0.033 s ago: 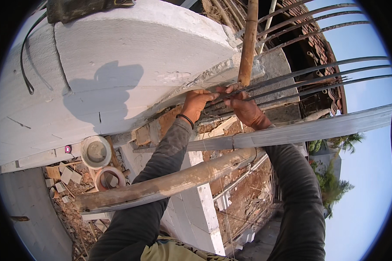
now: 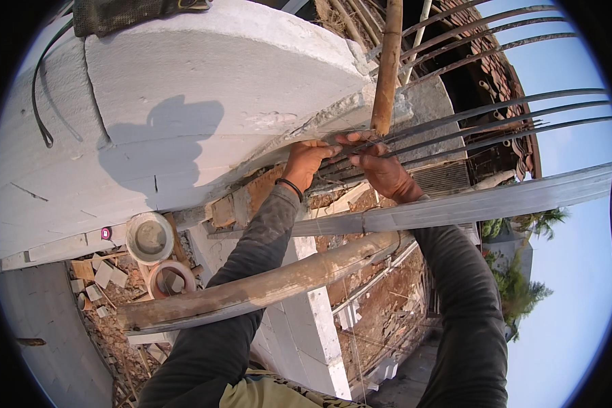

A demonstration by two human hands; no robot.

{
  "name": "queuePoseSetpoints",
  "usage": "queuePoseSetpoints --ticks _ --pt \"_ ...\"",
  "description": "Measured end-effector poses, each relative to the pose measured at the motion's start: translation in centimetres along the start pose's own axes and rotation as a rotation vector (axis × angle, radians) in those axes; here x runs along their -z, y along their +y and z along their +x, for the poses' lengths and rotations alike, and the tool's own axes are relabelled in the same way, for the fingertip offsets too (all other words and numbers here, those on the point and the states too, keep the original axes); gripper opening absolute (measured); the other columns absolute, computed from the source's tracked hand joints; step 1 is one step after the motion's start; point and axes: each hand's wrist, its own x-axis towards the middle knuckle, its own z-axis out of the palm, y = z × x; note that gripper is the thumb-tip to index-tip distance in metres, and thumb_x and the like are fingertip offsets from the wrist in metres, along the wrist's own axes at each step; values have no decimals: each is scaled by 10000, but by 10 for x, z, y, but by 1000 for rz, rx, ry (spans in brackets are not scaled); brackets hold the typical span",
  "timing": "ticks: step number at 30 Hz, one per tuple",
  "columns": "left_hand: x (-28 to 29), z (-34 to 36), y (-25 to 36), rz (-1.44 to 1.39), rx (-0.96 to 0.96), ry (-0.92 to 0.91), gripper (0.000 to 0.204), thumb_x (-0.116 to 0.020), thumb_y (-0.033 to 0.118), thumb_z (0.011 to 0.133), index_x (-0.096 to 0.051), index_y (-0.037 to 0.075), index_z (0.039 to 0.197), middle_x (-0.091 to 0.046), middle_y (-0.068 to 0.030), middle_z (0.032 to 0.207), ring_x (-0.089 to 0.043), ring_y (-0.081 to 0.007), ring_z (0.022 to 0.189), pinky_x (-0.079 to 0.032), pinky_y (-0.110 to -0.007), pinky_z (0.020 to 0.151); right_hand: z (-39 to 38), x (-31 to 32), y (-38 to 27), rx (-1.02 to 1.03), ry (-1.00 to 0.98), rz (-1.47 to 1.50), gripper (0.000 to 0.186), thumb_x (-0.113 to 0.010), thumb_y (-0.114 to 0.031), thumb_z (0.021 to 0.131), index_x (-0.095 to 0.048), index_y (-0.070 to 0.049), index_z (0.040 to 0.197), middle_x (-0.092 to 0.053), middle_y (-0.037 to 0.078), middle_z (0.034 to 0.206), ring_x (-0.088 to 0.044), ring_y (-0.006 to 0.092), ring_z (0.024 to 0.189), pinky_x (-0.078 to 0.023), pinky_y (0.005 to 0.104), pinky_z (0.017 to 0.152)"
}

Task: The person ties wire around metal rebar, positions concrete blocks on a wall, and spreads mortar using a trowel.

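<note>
Both my hands meet at a bundle of dark steel rebars (image 2: 551, 96), beside the foot of an upright bamboo pole (image 2: 389, 61). My left hand (image 2: 304, 164) is closed, its thumb and fingers pinched together at the bars. Close by on the right, my right hand (image 2: 385, 175) is closed too, with thumb and forefinger bent toward the same spot. Whatever thin thing the fingertips hold is too small to make out. A white block wall (image 2: 251, 78) rises just beyond my hands. Under my wrists runs a long grey metal beam (image 2: 510, 200).
A thick bamboo pole (image 2: 272, 282) crosses over my left forearm. Lower left are a bucket of grey mix (image 2: 149, 239), a second bucket (image 2: 162, 279) and rubble. More rebars (image 2: 517, 24) jut out at upper right. A dark bag (image 2: 126, 15) lies on the wall.
The fingers of my right hand have shifted very slightly at the bars. Everything else stays put.
</note>
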Motion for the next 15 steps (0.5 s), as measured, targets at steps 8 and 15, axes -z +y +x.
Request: queuePoseSetpoints --ticks 8,15 --pt "-2 3 -2 -23 -31 -21 45 -670 27 798 -654 -15 793 -664 -69 795 -600 -148 732 -470 -284 696 -6 4 -6 -129 65 -112 477 -517 -44 858 -456 5 1328 -523 124 1304 -428 204 1242 -285 327 1061" --pt "2 3 -5 -12 -63 -85 128 -723 99 792 -663 -13 811 -656 -46 778 -580 -119 721 -451 -263 662 -19 -16 -28 -243 185 -405 429 -538 -135 886 -498 40 1275 -563 132 1236 -481 212 1168 -330 330 1024"
